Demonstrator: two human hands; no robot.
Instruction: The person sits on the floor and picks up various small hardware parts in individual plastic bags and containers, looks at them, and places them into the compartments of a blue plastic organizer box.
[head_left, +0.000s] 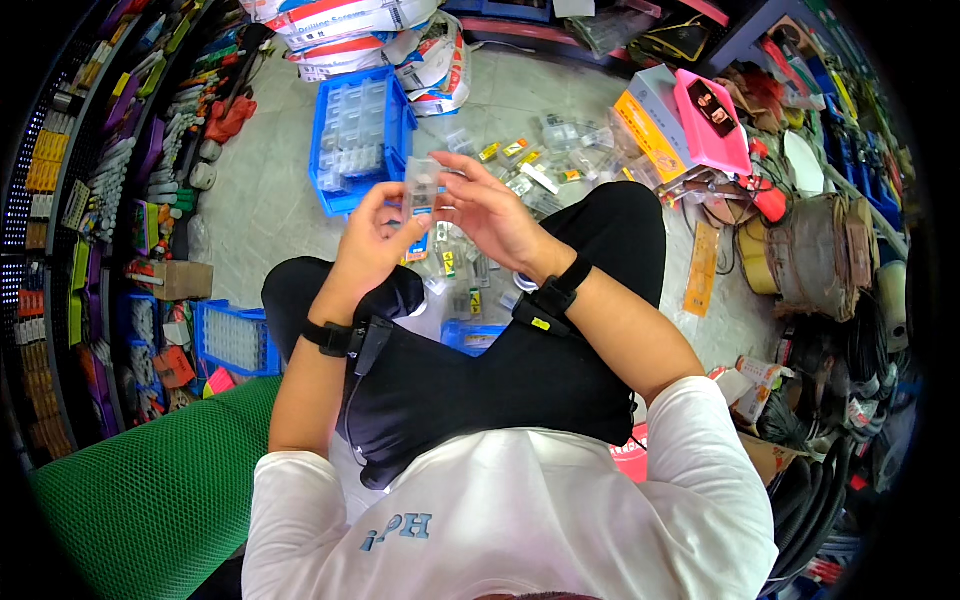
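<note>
A small clear plastic case (422, 184) with a blue and orange label is held upright between my hands. My left hand (373, 236) grips its lower part with thumb and fingers. The fingers of my right hand (491, 206) are at its upper right side; whether they press on it I cannot tell. Just beyond stands a blue plastic bin (319, 150) with rows of similar clear cases. Many loose clear cases, some with yellow labels (516, 147), lie on the floor beyond and below my hands. Part of another blue bin (474, 337) shows between my legs.
Bags of screws (337, 34) are stacked at the top. At right stand an orange and grey box (652, 127) with a pink tray (731, 150) and a strap roll (814, 251). Tool racks (82, 150) line the left, above a green mesh roll (165, 480).
</note>
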